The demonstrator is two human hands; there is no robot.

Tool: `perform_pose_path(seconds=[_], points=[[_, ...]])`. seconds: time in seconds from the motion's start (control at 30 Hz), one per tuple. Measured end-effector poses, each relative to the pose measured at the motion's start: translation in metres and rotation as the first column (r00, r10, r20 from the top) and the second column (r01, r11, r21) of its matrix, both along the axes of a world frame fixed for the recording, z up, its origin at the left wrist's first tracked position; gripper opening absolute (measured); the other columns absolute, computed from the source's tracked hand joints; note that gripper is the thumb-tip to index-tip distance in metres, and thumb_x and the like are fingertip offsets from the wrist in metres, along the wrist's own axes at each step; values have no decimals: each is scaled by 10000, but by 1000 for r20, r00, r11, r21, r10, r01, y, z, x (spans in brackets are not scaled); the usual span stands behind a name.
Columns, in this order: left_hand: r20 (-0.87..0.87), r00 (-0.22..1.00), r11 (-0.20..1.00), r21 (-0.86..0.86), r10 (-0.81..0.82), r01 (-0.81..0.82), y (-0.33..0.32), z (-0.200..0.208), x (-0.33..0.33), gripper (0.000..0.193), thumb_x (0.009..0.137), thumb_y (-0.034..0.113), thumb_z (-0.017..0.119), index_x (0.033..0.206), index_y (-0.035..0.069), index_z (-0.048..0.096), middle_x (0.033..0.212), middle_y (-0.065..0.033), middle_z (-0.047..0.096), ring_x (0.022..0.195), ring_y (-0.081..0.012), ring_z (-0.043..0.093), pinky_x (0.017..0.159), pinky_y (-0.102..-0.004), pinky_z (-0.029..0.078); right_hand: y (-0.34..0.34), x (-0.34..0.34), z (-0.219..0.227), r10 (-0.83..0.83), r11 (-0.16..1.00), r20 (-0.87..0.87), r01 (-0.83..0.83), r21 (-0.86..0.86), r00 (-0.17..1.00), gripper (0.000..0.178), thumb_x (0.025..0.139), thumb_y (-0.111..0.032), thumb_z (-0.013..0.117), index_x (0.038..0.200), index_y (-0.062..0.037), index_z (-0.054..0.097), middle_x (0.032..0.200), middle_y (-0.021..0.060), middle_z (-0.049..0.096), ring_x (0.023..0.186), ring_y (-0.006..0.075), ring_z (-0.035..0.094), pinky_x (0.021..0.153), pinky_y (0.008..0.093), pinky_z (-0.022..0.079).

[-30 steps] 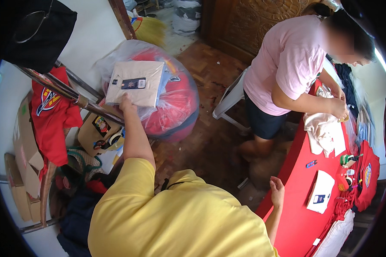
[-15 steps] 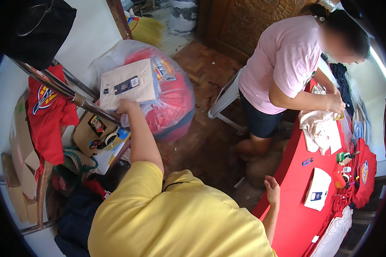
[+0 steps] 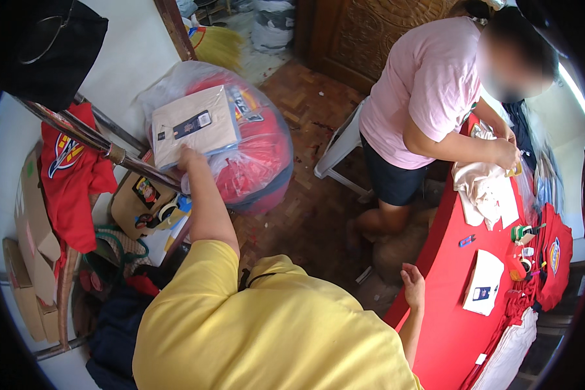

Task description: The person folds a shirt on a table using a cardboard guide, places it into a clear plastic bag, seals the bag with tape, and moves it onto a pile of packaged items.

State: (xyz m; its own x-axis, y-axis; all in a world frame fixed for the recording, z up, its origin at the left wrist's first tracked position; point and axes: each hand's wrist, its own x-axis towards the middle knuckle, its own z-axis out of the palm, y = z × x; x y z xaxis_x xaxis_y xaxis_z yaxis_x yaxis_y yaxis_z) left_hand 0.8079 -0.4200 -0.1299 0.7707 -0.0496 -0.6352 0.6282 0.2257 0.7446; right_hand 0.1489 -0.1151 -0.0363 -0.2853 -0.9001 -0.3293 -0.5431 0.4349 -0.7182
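Note:
At the near edge of a folded cream shirt point(image 3: 214, 133) in clear plastic is my left hand point(image 3: 188, 157), its fingers closed on that edge and partly hidden. The shirt carries a dark tag and lies on a large clear plastic bag point(image 3: 260, 166) filled with red cloth. On the right, my right hand point(image 3: 413, 286) is held beside the edge of the red-covered table point(image 3: 439, 292). It holds nothing, and its slightly curled fingers are apart. Nearest to it on the table is another folded cream shirt point(image 3: 484, 283) with a dark tag.
A person in a pink shirt point(image 3: 429, 84) handles cream cloth point(image 3: 484, 188) at the table. Behind them stands a white stool point(image 3: 338, 153). To the left are a metal rack point(image 3: 117, 155) with a red garment point(image 3: 75, 175) and cardboard boxes point(image 3: 36, 221).
My left hand has shifted slightly forward along with its forearm, staying at the edge of the folded shirt. My right hand is almost unmoved.

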Motion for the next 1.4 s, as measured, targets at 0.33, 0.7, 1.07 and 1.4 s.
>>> perform_pose_path(seconds=[0.33,0.7,1.07,1.4], points=[[65,978,939,296,-200,173,8,26,2,702,849,365,730,1262,-143,479,1352,-247,516,1152,-315,586,945,-397,492,1,11,17,-45,998,20,44,45,999,317,951,-130,595,1228,23,581,1151,133,650,1091,193,609,948,308,463],[129,970,978,44,-206,202,12,-3,23,800,802,359,790,1255,-199,439,1313,-269,528,1151,-327,562,964,-381,480,-3,2,4,40,999,-14,-40,21,999,312,930,-139,610,1204,10,609,1114,134,675,1030,201,643,902,315,490],[257,-33,259,960,-966,-111,-24,80,-78,911,800,672,608,1529,246,266,1608,-172,73,1464,-435,47,1127,-671,54,-3,5,7,41,999,-36,-40,22,999,303,934,-137,612,1200,8,606,1082,142,682,1004,215,654,888,319,493],[-142,11,-141,987,-990,73,-15,35,-11,1037,698,826,553,1539,394,129,1633,-65,-17,1484,-383,-40,1096,-720,38,0,3,-2,-24,997,7,24,73,1000,289,944,-112,599,1199,26,596,1107,112,671,1034,166,623,900,296,479]])
